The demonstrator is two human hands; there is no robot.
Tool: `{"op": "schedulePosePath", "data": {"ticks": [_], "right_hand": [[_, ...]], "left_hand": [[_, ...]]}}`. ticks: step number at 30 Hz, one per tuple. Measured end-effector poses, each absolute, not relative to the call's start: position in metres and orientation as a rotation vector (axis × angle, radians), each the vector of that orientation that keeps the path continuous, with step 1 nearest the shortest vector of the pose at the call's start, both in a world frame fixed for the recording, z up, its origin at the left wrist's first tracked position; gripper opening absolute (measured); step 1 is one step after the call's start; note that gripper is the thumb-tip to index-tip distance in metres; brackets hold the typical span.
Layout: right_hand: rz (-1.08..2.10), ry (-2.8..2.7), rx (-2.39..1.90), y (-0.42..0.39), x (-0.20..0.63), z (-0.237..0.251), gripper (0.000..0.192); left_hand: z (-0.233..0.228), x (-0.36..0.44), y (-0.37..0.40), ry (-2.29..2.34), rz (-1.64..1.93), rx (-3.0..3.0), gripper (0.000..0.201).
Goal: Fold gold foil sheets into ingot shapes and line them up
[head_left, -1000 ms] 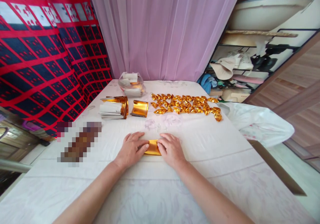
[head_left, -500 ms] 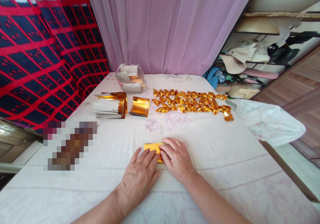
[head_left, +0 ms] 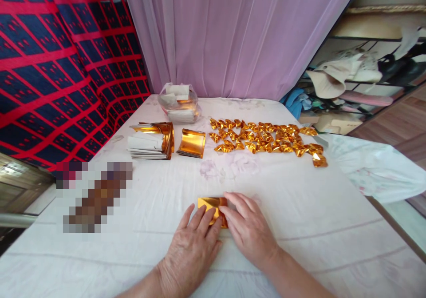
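One gold foil sheet [head_left: 203, 201] lies flat on the cloth-covered surface [head_left: 159, 196], well in from the left and right edges and well apart from the far edge. A diagonal line shows across its face.

The left hand [head_left: 189, 249] rests palm down with its fingers extended and spread. Its middle fingers lie on top of the sheet, the little finger sits just outside the sheet's left end, and the thumb is on the near side, off the foil. It grips nothing.

The right hand [head_left: 251, 229] covers the sheet's right end, fingers together and slightly bent, fingertips on the foil. Whether the thumb pinches it cannot be told.

Near the far left corner stands a clear bag [head_left: 181, 116] of sheets. Closer in are a large stack [head_left: 146, 146] of white-backed gold sheets and, just beside it, a smaller gold stack [head_left: 193, 143]. Folded gold pieces [head_left: 266, 146] lie in rows toward the right edge. An item by the left edge is pixelated and cannot be identified.
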State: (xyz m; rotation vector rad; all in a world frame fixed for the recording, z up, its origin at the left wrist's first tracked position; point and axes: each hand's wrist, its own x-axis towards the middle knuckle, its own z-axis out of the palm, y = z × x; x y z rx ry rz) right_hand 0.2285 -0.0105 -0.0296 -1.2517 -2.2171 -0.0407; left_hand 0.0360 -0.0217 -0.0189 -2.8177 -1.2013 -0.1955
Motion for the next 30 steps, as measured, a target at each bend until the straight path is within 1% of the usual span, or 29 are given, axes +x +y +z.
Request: {"op": "schedulePosePath", "data": {"ticks": [4,14,30], "right_hand": [[-0.078,-2.247,-1.212,-0.016,0.231,-0.030,0.028],[-0.032,-2.251,-1.292,-0.016,0.228,-0.026,0.025],[-0.053,-2.260,-1.337,-0.014,0.226,-0.026,0.025]], "left_hand": [[-0.019,0.035,-0.021,-1.186,-0.204,-2.807,0.041],[-0.028,0.033,-0.021,-1.111,-0.461,-2.719,0.038],[-0.026,0.031,-0.019,-0.994,-0.451,-2.662,0.039]]}}
